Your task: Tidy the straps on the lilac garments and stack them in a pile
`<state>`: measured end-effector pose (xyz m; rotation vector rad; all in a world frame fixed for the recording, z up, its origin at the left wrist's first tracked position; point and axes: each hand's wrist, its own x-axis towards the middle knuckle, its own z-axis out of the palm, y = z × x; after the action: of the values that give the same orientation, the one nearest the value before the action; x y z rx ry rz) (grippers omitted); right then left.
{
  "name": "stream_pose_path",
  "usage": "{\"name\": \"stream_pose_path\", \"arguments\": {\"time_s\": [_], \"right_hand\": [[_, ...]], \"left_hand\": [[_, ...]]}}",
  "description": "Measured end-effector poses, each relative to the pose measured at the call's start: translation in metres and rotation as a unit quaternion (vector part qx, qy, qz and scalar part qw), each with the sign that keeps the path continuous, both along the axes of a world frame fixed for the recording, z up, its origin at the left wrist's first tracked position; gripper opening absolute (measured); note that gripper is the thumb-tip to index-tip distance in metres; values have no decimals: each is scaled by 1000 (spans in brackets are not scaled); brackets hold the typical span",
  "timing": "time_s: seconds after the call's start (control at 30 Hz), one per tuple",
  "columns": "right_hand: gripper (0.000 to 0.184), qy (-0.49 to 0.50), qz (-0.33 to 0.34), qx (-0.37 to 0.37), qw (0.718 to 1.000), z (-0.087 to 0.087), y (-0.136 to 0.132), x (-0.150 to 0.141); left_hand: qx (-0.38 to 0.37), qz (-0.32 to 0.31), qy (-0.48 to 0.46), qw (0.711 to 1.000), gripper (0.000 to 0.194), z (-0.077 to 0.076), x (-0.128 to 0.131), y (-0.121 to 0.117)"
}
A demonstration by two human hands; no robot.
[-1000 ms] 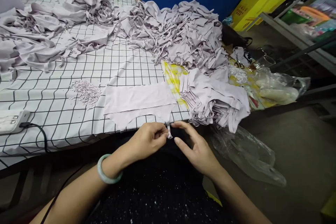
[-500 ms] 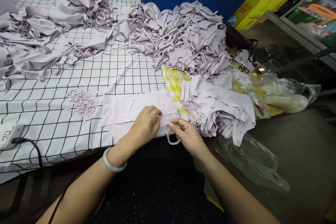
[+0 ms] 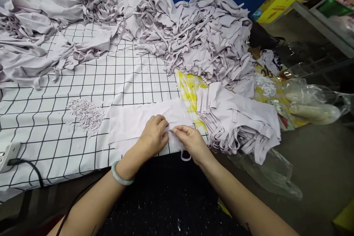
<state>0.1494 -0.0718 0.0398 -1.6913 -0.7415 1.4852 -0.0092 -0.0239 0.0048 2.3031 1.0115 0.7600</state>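
Note:
A pale lilac fabric piece (image 3: 132, 120) lies flat along the table's front edge, with a folded band across it and a thin fabric loop (image 3: 186, 156) hanging off its near right corner. My left hand (image 3: 155, 132), a pale green bangle (image 3: 121, 175) on its wrist, is closed at the fabric's fold, fingers curled. Beside it my right hand (image 3: 190, 140) pinches the same fold between thumb and forefinger. The two hands' fingertips nearly meet, and what lies between them is too small to make out.
Right of my hands sits a stack of similar fabric pieces (image 3: 240, 112) on a yellow checked cloth. A large heap of lilac fabric (image 3: 204, 33) rises behind. Small fabric scraps (image 3: 87, 114) lie at left, near a white power strip (image 3: 9, 156). Plastic bags (image 3: 315, 108) are far right.
My right hand has moved left and slightly up along the fold, closer to my left hand. The camera view has also shifted a little.

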Motion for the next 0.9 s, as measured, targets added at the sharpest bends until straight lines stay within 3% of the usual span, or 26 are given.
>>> {"name": "stream_pose_path", "arguments": {"time_s": [0.2,0.4,0.6,0.9], "right_hand": [[31,-30,-37,44,998,8,1,2],[29,-44,56,31,997,13,-4,-7],[32,-45,32,-13,998,4,10,-14],[31,10,-8,-37,999,-1,17,-15]], "left_hand": [[28,25,21,999,15,-9,5,0],[-4,55,-58,997,14,-9,4,5],[-88,43,-84,992,16,2,0,9],[-78,38,-62,994,17,1,0,8]]}}
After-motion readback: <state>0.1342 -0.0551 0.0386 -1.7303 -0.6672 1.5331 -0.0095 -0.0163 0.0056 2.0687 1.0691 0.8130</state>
